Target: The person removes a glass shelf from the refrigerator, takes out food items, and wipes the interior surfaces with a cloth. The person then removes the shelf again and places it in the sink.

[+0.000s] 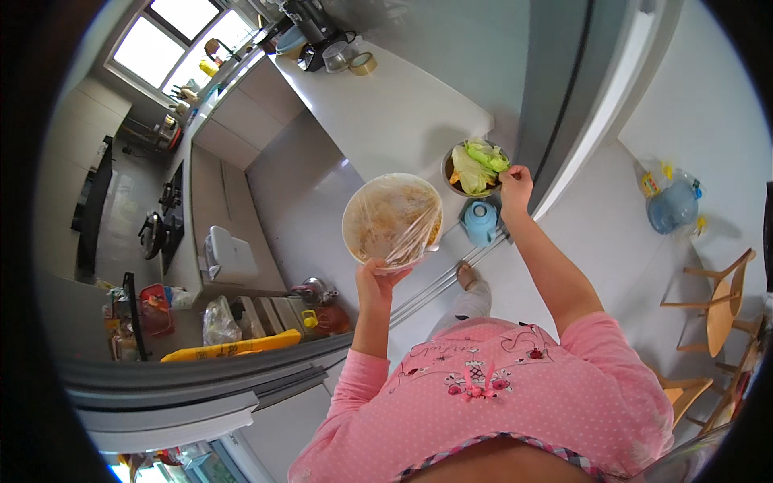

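My left hand (380,279) grips the near rim of a large white bowl (348,226). Clear plastic wrap (416,232) stretches over its top, and brownish-yellow food shows blurred beneath. My right hand (516,181) pinches the right rim of a metal bowl (448,175). Green lettuce leaves (483,163) lie in that bowl, with some orange-brown bits at their edges. Both bowls are held apart, the metal one farther right and a little higher in the view. Just below the metal bowl, a light-blue thermos jug (481,223) stands on the floor.
A white counter (398,90) runs ahead, bearing a roll of tape (363,64) and a clear plastic container (336,57). Sliding-door tracks (435,279) cross the floor near my foot (466,276). To the right are a blue water jug (671,205) and wooden chairs (721,299).
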{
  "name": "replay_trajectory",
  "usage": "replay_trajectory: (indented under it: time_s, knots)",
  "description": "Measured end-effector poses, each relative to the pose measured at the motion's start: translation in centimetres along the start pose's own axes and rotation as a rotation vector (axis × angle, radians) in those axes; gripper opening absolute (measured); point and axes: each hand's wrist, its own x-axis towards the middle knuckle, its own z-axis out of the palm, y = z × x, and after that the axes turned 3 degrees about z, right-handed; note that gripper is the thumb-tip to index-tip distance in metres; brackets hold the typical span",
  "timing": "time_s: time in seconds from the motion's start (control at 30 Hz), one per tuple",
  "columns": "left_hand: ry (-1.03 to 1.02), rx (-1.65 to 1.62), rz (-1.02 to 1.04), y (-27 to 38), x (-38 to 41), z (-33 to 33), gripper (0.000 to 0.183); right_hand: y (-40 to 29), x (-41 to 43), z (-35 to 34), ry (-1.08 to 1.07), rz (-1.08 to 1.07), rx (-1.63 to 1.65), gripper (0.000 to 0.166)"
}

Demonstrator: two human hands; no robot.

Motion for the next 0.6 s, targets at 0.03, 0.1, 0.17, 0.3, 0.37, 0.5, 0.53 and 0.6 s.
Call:
replay_trajectory:
  time_s: [0.03,0.1,0.17,0.3,0.37,0.5,0.53,0.6]
  knots:
    - [-0.006,0.005,0.021,0.3,2.2,0.6,0.060,-0.4,1.9,1.6,-0.005,0.007,0.000,0.012]
    - [0.004,0.009,0.052,0.2,5.5,1.1,0.059,0.7,3.9,3.9,0.052,0.053,-0.114,0.013]
    - [0.022,-0.073,0.062,-0.2,9.8,2.0,0.053,0.9,7.2,6.8,0.029,0.029,-0.127,0.017]
    - [0.116,-0.129,0.081,0.0,15.8,2.7,0.045,4.6,12.8,10.3,0.019,0.021,-0.127,0.016]
    - [0.160,-0.134,0.113,0.1,17.7,3.2,0.045,5.2,13.9,11.8,0.038,0.104,-0.096,0.016]
    - [0.199,-0.177,0.128,0.2,20.8,4.0,0.051,7.1,16.9,13.5,-0.019,0.084,-0.001,0.013]
    - [0.190,-0.211,0.146,0.1,21.6,4.4,0.053,6.4,17.4,14.4,-0.024,0.081,-0.036,0.013]
    - [0.205,-0.261,0.166,-0.8,23.8,5.1,0.053,6.5,19.3,15.1,-0.060,0.022,-0.164,0.013]
